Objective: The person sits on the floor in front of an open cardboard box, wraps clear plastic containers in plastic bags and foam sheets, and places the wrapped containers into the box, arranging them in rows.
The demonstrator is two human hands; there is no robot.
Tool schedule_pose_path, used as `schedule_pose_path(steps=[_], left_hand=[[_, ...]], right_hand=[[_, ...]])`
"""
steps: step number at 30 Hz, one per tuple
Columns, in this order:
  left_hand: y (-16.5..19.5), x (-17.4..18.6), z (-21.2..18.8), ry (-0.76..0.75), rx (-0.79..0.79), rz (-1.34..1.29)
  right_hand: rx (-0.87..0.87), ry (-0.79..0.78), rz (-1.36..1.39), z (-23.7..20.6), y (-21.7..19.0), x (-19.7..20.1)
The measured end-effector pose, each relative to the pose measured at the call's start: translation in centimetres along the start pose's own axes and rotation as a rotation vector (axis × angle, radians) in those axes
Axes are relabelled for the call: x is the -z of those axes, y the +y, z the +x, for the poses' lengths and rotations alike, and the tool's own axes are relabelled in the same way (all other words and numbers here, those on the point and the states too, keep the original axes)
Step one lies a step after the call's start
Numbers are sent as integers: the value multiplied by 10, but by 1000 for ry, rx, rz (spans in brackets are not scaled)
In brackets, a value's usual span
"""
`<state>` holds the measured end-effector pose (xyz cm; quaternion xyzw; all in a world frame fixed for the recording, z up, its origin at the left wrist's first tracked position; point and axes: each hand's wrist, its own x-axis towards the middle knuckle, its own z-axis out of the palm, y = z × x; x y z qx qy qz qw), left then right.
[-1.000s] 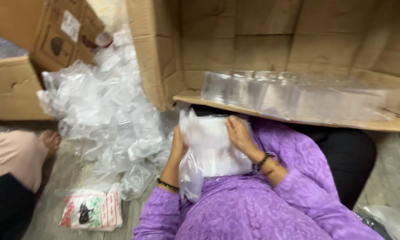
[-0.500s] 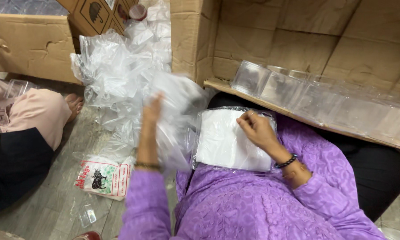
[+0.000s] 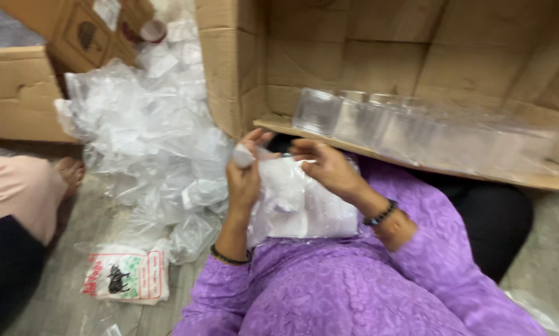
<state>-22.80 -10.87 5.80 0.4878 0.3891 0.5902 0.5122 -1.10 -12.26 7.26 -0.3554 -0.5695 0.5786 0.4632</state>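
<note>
On my lap lies a clear plastic bag of white pads (image 3: 304, 205), resting on my purple clothing. My left hand (image 3: 245, 177) grips the bag's upper left edge and pinches a small white round piece between its fingertips. My right hand (image 3: 329, 168) holds the bag's top edge just right of the left hand, fingers curled on the plastic. Both wrists wear dark bracelets.
A heap of crumpled clear plastic bags (image 3: 149, 143) lies on the floor to my left. A large open cardboard box (image 3: 416, 68) in front holds a row of clear plastic containers (image 3: 404, 127). A printed red-and-white packet (image 3: 127, 277) lies by my knee. Another person's leg (image 3: 18, 205) is at the left.
My left hand came back from the bag heap at the left to the packet on my lap, with a small white piece in its fingers. My right hand shifted to the bag's top edge.
</note>
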Motion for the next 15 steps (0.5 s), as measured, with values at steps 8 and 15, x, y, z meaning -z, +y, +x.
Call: schedule_pose_path(steps=[8,15], left_hand=[[7,-43,-8,-159,11,146],[-14,-78,-9,-187,168,-190]], right_hand=[[72,283,89,-29,-10,11],[95,509,-132,-53,16,21]])
